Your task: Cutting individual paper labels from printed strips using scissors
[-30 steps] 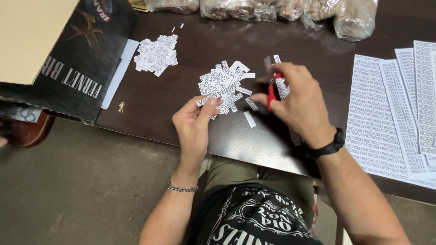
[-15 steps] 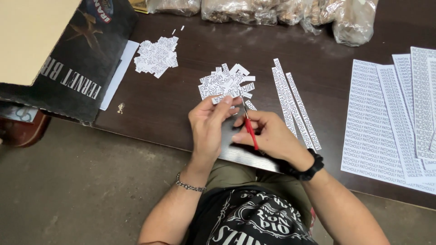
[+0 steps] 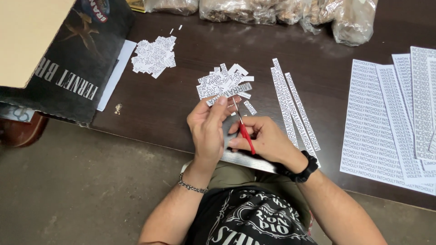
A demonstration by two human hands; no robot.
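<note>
The strip (image 3: pixel 229 93), a narrow band of printed white paper, lay pinched in the left hand (image 3: pixel 210 124) just above the table's near edge, its free end pointing right over the pile of cut labels (image 3: pixel 222 81). The left hand's thumb and fingers were closed narrowly on the strip's lower end. The scissors (image 3: pixel 243 127), red-handled with thin blades, stood nearly upright in the right hand (image 3: pixel 263 138), tips up at the strip; whether the blades were parted could not be told. The right hand was curled tight around the handles, just beside the left hand and touching it at the fingers.

Right of the pile, three long uncut strips (image 3: pixel 295 109) lay side by side, slanting down toward the right wrist, which wore a black watch (image 3: pixel 306 167). A chain bracelet (image 3: pixel 193 186) circled the left wrist. A second, smaller heap of labels (image 3: pixel 153 55) sat farther left, near a dark cardboard box (image 3: pixel 77 68). Printed sheets (image 3: pixel 395 122) overlapped at the table's (image 3: pixel 181 113) right side, and clear plastic bags (image 3: pixel 272 11) lined the far edge.
</note>
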